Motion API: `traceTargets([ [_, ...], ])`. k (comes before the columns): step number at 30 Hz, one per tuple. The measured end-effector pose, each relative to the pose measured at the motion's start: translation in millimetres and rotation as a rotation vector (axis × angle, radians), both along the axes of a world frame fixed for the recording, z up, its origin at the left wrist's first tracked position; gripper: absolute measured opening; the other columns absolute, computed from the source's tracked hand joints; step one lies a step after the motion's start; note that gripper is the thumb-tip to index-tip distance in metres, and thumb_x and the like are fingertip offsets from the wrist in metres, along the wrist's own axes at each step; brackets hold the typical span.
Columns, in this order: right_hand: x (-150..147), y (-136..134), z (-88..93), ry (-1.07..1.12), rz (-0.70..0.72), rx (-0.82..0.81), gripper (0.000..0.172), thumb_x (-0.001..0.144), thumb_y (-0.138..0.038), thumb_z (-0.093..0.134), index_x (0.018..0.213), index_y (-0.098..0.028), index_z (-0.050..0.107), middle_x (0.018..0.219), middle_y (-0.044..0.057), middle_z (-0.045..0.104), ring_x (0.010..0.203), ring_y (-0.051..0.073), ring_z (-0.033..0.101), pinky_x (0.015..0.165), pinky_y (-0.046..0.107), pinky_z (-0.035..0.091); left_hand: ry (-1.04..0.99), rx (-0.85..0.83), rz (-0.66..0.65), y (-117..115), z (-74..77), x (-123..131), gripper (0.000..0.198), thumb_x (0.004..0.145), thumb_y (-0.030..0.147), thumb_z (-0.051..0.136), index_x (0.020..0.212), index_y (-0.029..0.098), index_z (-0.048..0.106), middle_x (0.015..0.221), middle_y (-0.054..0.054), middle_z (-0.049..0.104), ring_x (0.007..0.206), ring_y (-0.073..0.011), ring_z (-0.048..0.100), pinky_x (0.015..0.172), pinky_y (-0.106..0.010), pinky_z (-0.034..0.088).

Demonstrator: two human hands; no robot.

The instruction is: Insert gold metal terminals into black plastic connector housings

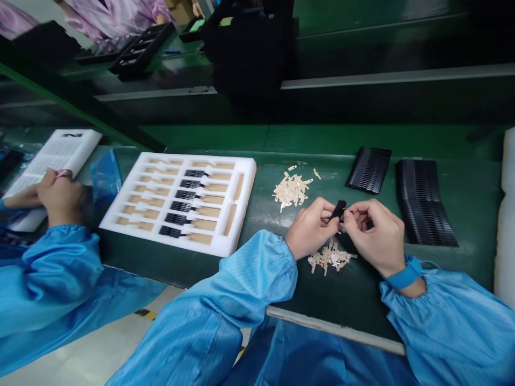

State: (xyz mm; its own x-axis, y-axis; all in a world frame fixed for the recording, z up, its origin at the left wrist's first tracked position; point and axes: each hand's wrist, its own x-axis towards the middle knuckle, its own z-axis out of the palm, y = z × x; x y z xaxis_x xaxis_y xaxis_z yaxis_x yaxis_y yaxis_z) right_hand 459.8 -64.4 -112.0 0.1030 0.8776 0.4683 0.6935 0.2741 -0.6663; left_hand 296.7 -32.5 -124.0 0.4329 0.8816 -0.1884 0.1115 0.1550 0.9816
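My left hand (311, 228) is closed on a small black part (338, 212), which stands up between thumb and fingers. Thumb and fingertips of my right hand (376, 233) are pinched together against the same part's right side; anything small inside that pinch is hidden. Below my hands lies a loose pile of small pale flat pieces (330, 258). A second pile of such pieces (292, 188) sits farther back, left of my hands. Rows of black comb-like parts stand behind, a shorter row (369, 169) and a longer row (425, 202).
To the left lies a white foam tray (237, 228) with several black parts in its slots. A co-worker's hands (62, 195) rest near another white tray (72, 153) and a blue bag (106, 177). A dark stack (249, 53) rises at the back; the table's front edge (338, 328) is close.
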Motion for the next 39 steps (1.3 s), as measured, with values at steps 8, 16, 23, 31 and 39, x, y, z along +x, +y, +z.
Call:
traceTargets([
  [8, -7.2, -3.2, 1.0, 0.188, -0.110, -0.158, 0.009, 0.084, -0.023, 0.067, 0.078, -0.023, 0.061, 0.064, -0.002, 0.064, 0.051, 0.012, 0.056, 0.049, 0.026, 0.046, 0.038, 0.051, 0.033, -8.1, 3.0, 2.1, 0.014, 0.094, 0.021, 0.065, 0.105, 0.020, 0.056, 0.097, -0.004, 0.080, 0.087, -0.0149, 0.078, 0.077, -0.024, 0.060],
  [16, -2.3, -2.5, -2.2, 0.321, -0.064, -0.254, 0.007, 0.084, -0.025, 0.069, 0.082, -0.022, 0.063, 0.068, -0.001, 0.066, 0.053, 0.012, 0.058, 0.050, 0.025, 0.047, 0.076, 0.185, -0.005, -3.4, 1.7, -3.6, 0.015, 0.098, 0.023, 0.061, 0.112, 0.020, 0.060, 0.103, -0.004, 0.080, 0.097, -0.0155, 0.078, 0.085, -0.025, 0.061],
  [23, -1.1, -2.2, -5.2, 0.393, -0.052, -0.273, 0.008, 0.085, -0.025, 0.070, 0.083, -0.022, 0.063, 0.070, 0.000, 0.065, 0.054, 0.012, 0.057, 0.049, 0.024, 0.047, 0.275, 0.415, -0.061, 0.2, 3.5, -10.7, 0.019, 0.099, 0.026, 0.059, 0.117, 0.023, 0.064, 0.111, -0.004, 0.079, 0.099, -0.0178, 0.078, 0.092, -0.030, 0.060],
  [31, 6.7, -0.9, -3.1, 0.417, -0.091, -0.142, 0.024, 0.086, -0.024, 0.070, 0.108, -0.023, 0.060, 0.082, 0.000, 0.063, 0.058, 0.013, 0.060, 0.051, 0.027, 0.048, -0.116, -0.029, -0.051, 5.5, 6.4, -5.2, 0.011, 0.095, 0.019, 0.065, 0.104, 0.016, 0.061, 0.104, -0.010, 0.080, 0.082, -0.0128, 0.076, 0.076, -0.025, 0.061],
  [39, 6.3, 5.0, 7.2, 0.514, 0.042, -0.254, 0.011, 0.086, -0.030, 0.070, 0.083, -0.022, 0.063, 0.071, -0.002, 0.062, 0.050, 0.009, 0.053, 0.048, 0.022, 0.047, -0.346, -0.303, -0.052, 10.5, 17.9, -4.8, 0.030, 0.087, 0.028, 0.081, 0.099, 0.013, 0.059, 0.094, -0.010, 0.080, 0.075, -0.0114, 0.075, 0.065, -0.020, 0.058],
])
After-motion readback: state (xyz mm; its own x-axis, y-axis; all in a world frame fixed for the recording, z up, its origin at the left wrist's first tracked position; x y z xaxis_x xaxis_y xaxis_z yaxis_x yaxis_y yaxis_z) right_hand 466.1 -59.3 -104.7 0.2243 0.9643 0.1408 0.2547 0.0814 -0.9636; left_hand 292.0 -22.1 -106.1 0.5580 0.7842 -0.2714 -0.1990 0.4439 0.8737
